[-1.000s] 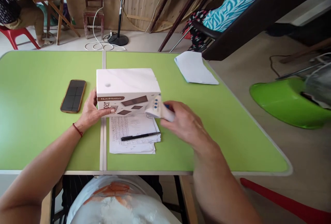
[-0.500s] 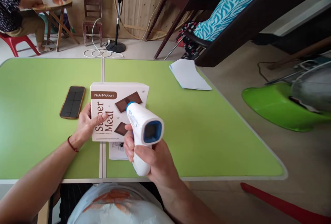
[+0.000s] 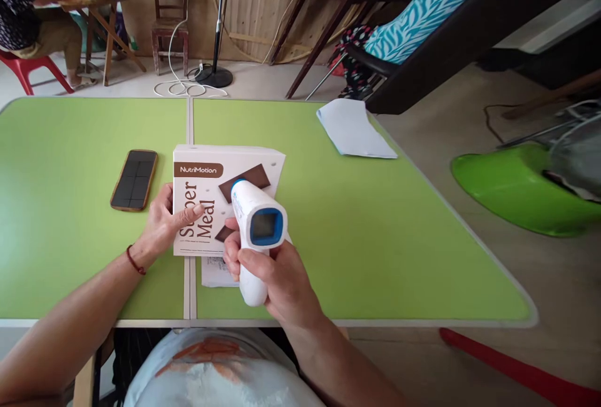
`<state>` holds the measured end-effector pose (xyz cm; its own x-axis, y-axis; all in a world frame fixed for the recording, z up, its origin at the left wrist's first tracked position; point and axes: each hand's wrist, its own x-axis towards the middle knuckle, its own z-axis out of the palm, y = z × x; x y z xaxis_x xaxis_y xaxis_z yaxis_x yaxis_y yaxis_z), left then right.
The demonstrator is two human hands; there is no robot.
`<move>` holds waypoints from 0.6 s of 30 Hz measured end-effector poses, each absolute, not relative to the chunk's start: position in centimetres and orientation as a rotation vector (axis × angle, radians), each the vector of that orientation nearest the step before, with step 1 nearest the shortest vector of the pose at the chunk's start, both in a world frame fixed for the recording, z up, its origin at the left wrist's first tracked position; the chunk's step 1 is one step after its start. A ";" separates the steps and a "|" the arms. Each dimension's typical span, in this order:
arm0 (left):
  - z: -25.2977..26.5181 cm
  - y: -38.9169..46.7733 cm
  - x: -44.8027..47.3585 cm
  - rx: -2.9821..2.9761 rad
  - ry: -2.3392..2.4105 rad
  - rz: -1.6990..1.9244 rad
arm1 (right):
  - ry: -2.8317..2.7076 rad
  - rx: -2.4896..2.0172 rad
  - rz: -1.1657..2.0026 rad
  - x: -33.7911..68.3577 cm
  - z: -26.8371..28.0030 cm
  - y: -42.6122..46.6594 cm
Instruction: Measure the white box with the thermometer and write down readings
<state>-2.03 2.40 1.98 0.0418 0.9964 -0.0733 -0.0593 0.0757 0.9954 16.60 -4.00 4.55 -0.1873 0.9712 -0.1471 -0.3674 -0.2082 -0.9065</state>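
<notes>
Apparently for steadiness, the left hand (image 3: 164,222) is clasping the box (image 3: 220,211) at left, the right hand (image 3: 284,275) gripping the thermometer (image 3: 253,203), screen (image 3: 266,227) facing near, presumably for reading.

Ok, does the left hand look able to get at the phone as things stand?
Probably, though not while it grips the box. The phone lies uncovered on the green table beside the left hand, with nothing visible between them.
</notes>
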 end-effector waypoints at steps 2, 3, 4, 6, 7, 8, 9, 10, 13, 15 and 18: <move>2.1 2.4 -2.0 1.136 1.174 1.157 | -0.926 -0.923 1.635 16.6 4.6 -3.9; 2.1 2.4 -2.0 1.136 1.175 1.159 | -0.930 -0.913 1.635 16.6 4.6 -3.8; 2.1 2.4 -2.0 1.135 1.175 1.161 | -0.935 -0.907 1.634 16.6 4.6 -3.8; 2.1 2.4 -2.0 1.131 1.166 1.162 | -0.936 -0.913 1.633 16.7 4.5 -3.7; 2.1 2.5 -2.0 1.129 1.159 1.162 | -0.935 -0.920 1.634 16.7 4.4 -3.7; 2.1 2.5 -2.0 1.128 1.153 1.162 | -0.929 -0.930 1.635 16.7 4.3 -3.8; 2.1 2.5 -2.0 1.127 1.150 1.162 | -0.922 -0.940 1.636 16.7 4.3 -3.8; 2.1 2.5 -2.0 1.127 1.150 1.163 | -0.914 -0.950 1.636 16.7 4.3 -3.8; 2.1 2.5 -2.0 1.129 1.158 1.161 | -0.894 -0.952 1.636 16.6 4.2 -3.8; 2.2 2.4 -2.0 1.135 1.162 1.154 | -0.896 -0.933 1.636 16.5 4.2 -3.8; 2.3 2.4 -2.0 1.137 1.171 1.144 | -0.906 -0.914 1.640 16.5 4.2 -3.9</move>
